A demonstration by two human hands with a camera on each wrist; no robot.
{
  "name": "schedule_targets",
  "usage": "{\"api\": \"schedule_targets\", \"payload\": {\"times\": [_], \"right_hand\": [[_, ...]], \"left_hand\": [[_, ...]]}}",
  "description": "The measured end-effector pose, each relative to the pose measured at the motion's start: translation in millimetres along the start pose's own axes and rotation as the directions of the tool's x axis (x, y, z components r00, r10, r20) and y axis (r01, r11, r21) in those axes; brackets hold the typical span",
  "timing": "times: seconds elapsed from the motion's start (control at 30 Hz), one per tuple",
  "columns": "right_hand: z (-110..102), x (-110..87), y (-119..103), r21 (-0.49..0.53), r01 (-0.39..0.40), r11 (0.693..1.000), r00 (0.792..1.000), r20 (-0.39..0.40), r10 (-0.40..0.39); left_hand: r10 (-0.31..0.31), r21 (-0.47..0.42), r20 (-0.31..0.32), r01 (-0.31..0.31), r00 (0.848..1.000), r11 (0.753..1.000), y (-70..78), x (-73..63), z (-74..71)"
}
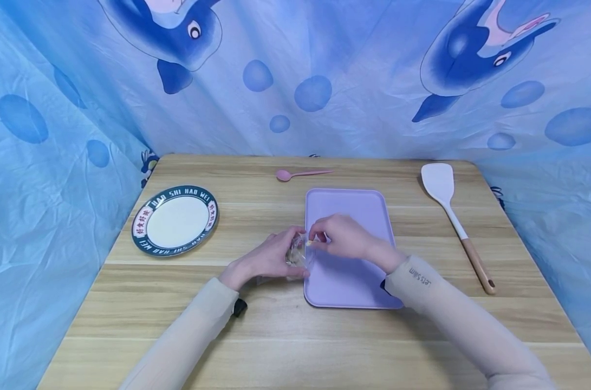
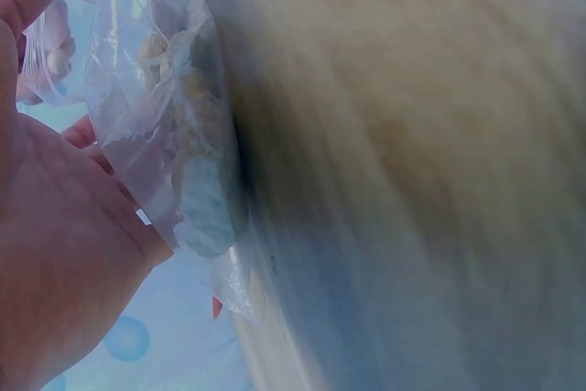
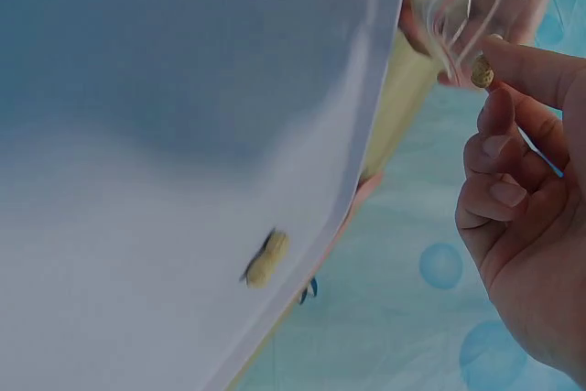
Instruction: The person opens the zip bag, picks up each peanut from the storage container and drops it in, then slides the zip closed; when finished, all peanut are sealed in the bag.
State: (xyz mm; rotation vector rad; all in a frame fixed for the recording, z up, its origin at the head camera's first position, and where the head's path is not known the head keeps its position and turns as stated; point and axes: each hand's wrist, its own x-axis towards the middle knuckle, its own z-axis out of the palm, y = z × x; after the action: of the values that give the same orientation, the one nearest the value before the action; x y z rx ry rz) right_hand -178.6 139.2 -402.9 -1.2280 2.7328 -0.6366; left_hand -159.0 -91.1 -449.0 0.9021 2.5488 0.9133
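Note:
My left hand (image 1: 268,260) holds a clear zip bag (image 1: 297,254) by the left edge of the lilac tray (image 1: 349,203). Several peanuts (image 2: 197,125) show through the plastic in the left wrist view. Thumb and index finger of my right hand (image 1: 346,238) pinch a peanut (image 3: 482,71) right at the bag's parted mouth. Another peanut (image 3: 267,259) lies on the tray near a corner in the right wrist view; in the head view I cannot make it out.
To the left stands a white plate (image 1: 178,222) with a dark green lettered rim. Behind the tray lies a small pink spoon (image 1: 284,175). A white spatula (image 1: 439,184) with a wooden handle lies at the right. Blue patterned cloth (image 1: 285,49) hangs around the wooden table (image 1: 266,346).

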Motion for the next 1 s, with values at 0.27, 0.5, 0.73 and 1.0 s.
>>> {"api": "schedule_targets", "payload": {"times": [0.27,0.5,0.73,1.0], "right_hand": [[13,1.7,-4,0.031,-0.003,1.000,0.999,0.046,0.001],[19,2.3,-7,0.024,-0.025,0.999,0.997,0.075,0.024],[20,3.3,-8,0.030,-0.025,0.999,0.997,0.077,0.022],[20,3.6,-8,0.038,-0.013,0.999,0.998,0.066,0.010]], "left_hand": [[0.008,-0.014,0.000,-0.008,1.000,1.000,-0.4,0.0,-0.8],[0.012,-0.009,0.000,-0.012,1.000,1.000,-0.8,0.6,-0.5],[0.018,-0.010,-0.002,-0.018,1.000,1.000,-0.6,0.8,-0.6],[0.015,-0.012,0.006,-0.014,1.000,1.000,-0.3,0.7,-0.8]]}}
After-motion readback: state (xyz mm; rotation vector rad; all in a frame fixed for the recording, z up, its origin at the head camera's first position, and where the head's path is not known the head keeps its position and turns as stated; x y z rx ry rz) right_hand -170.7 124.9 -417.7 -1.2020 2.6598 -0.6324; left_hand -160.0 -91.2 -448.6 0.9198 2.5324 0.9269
